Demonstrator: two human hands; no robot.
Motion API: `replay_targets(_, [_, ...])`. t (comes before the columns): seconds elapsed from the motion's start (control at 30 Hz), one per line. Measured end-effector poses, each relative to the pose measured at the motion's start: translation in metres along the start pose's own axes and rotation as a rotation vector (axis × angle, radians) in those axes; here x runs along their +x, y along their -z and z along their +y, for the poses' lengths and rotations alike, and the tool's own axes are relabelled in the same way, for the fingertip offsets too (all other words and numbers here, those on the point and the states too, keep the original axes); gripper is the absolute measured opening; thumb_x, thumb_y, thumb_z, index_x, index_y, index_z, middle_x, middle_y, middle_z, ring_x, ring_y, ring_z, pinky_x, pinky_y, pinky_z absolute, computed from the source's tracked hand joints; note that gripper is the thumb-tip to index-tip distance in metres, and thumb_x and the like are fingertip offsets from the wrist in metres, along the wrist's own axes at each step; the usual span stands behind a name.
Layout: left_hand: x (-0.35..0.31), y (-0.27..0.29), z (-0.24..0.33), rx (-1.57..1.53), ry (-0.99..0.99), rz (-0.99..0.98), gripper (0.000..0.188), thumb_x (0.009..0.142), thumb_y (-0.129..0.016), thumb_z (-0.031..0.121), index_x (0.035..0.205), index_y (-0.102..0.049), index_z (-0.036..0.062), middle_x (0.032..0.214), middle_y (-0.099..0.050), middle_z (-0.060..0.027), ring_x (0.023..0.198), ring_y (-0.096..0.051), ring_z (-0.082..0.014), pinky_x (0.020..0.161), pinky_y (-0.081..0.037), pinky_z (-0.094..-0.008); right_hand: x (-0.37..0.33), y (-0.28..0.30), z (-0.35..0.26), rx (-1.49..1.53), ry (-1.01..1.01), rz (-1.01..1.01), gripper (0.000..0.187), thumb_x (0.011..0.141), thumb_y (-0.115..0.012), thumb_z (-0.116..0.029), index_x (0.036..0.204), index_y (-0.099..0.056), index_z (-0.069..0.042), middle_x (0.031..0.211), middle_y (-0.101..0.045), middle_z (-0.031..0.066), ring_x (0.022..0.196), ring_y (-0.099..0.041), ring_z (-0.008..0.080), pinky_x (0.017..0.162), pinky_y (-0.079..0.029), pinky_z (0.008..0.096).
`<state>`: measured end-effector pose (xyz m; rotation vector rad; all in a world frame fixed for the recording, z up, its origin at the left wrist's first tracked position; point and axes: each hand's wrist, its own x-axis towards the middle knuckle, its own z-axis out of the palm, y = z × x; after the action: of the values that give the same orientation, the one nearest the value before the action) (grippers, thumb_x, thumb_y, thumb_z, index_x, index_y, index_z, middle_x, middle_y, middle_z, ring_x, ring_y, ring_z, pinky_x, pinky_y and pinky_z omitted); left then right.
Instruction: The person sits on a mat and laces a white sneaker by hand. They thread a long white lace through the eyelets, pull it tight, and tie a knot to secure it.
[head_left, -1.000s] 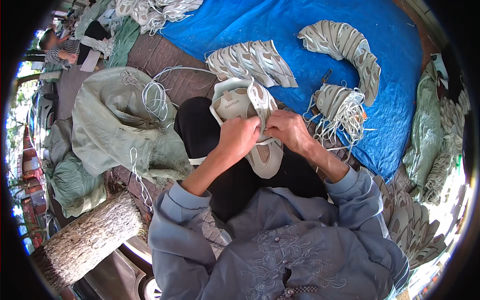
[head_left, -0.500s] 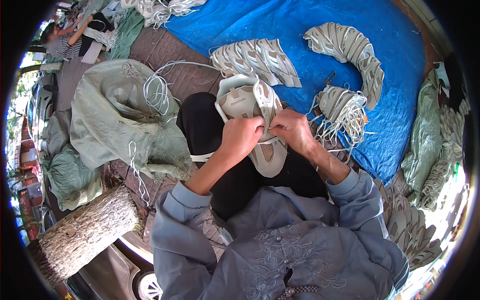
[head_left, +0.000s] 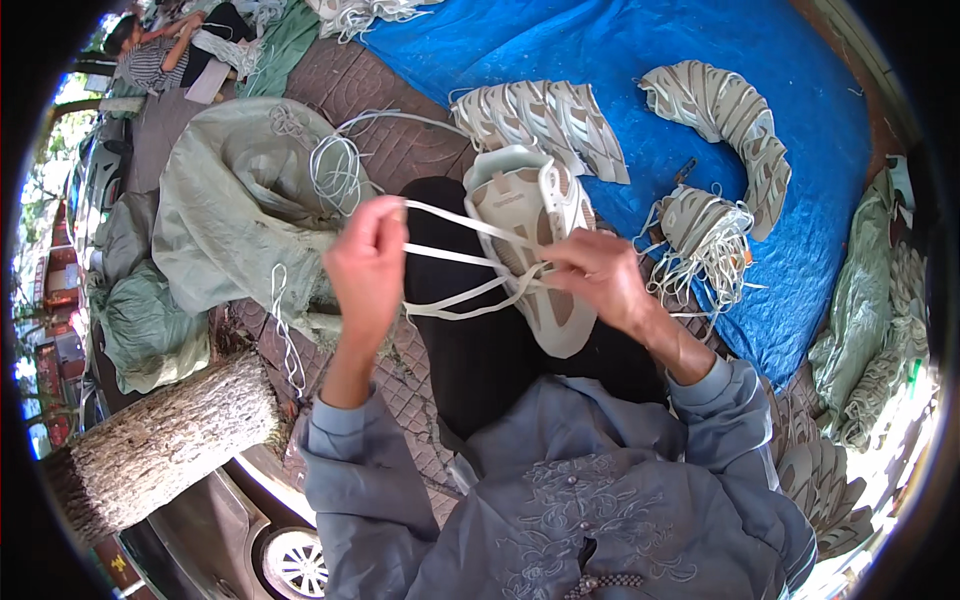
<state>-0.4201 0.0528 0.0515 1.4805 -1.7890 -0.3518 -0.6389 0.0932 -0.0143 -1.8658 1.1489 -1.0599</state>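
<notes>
On my black-clad thighs lies a beige and white shoe upper (head_left: pixel 550 315), its toe pointing toward me. White shoelace (head_left: pixel 455 252) strands stretch from its lacing edge out to the left. My left hand (head_left: pixel 368 265) is closed around the lace, raised to the left of the upper and slightly blurred. Over the lacing edge, my right hand (head_left: pixel 600 280) has its thumb and fingers pinched on the lace close to the eyelets. The exact spot between those right fingertips is partly hidden.
Ahead, a blue tarp (head_left: pixel 600 50) carries a nested row of shoe uppers (head_left: pixel 540 120), a curved stack of uppers (head_left: pixel 730 120) and a bundle with dangling laces (head_left: pixel 705 235). A grey-green sack (head_left: pixel 230 240) and a tree trunk (head_left: pixel 170 440) lie left. Another person (head_left: pixel 165 60) sits far left.
My left hand has moved left, away from the upper, drawing the lace out into long strands. My right hand stays by the eyelets. The whole view has shifted slightly.
</notes>
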Motion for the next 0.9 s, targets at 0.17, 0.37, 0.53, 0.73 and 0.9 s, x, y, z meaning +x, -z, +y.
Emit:
replay_targets(0.17, [-0.012, -0.009, 0.02, 0.115, -0.409, 0.01, 0.014, 0.077, -0.058, -0.001, 0.089, -0.06, 0.0029, 0.061, -0.054, -0.0042, 0.052, -0.047, -0.0064, 0.048, -0.039, -0.0229, 0.026, -0.028, -0.02, -0.065, 0.109, -0.289, 0.009, 0.071, -0.061, -0.006, 0.08, -0.062, -0.005, 0.066, -0.059, 0.0077, 0.057, -0.058, 0.0153, 0.046, -0.044, 0.0251])
replay_targets(0.37, [0.052, 0.08, -0.157, 0.542, -0.136, 0.177, 0.011, 0.08, -0.054, 0.016, 0.089, -0.061, 0.0145, 0.061, -0.056, -0.0119, 0.051, -0.054, -0.029, 0.046, -0.042, -0.0374, 0.064, 0.146, 0.085, 0.626, -0.32, 0.222, 0.026, 0.079, -0.05, -0.009, 0.054, -0.044, -0.005, 0.047, -0.036, -0.0015, 0.039, -0.031, 0.0084, 0.036, -0.021, 0.022])
replay_targets(0.53, [0.051, 0.274, -0.3, 1.102, 0.532, 0.189, 0.024, 0.079, -0.046, 0.024, 0.083, -0.063, 0.0079, 0.068, -0.061, -0.0145, 0.056, -0.06, -0.0266, 0.052, -0.046, -0.0386, 0.039, 0.353, 0.179, 0.471, -0.415, 0.689, 0.022, 0.082, -0.058, -0.015, 0.092, -0.058, 0.004, 0.059, -0.039, -0.0036, 0.045, -0.031, 0.0042, 0.037, -0.021, 0.0183])
replay_targets(0.73, [0.039, 0.226, -0.276, 1.388, 0.466, 0.017, 0.03, 0.085, -0.038, 0.025, 0.092, -0.063, 0.0102, 0.088, -0.063, -0.0135, 0.08, -0.061, -0.0321, 0.064, -0.048, -0.0442, -0.016, 0.365, 0.206, -1.233, -0.842, 0.143, 0.027, 0.075, -0.06, -0.028, 0.09, -0.062, -0.006, 0.071, -0.059, 0.012, 0.06, -0.055, 0.0188, 0.053, -0.042, 0.031])
replay_targets(0.9, [-0.013, 0.026, -0.094, 0.615, -0.483, -0.231, 0.008, 0.071, -0.059, 0.012, 0.076, -0.055, 0.0071, 0.079, -0.055, -0.006, 0.071, -0.053, -0.0237, 0.068, -0.044, -0.0351, 0.032, 0.167, 0.109, -0.067, -0.255, 0.091, 0.019, 0.069, -0.062, -0.003, 0.087, -0.062, -0.001, 0.076, -0.06, 0.0025, 0.069, -0.054, 0.007, 0.059, -0.041, 0.0224])
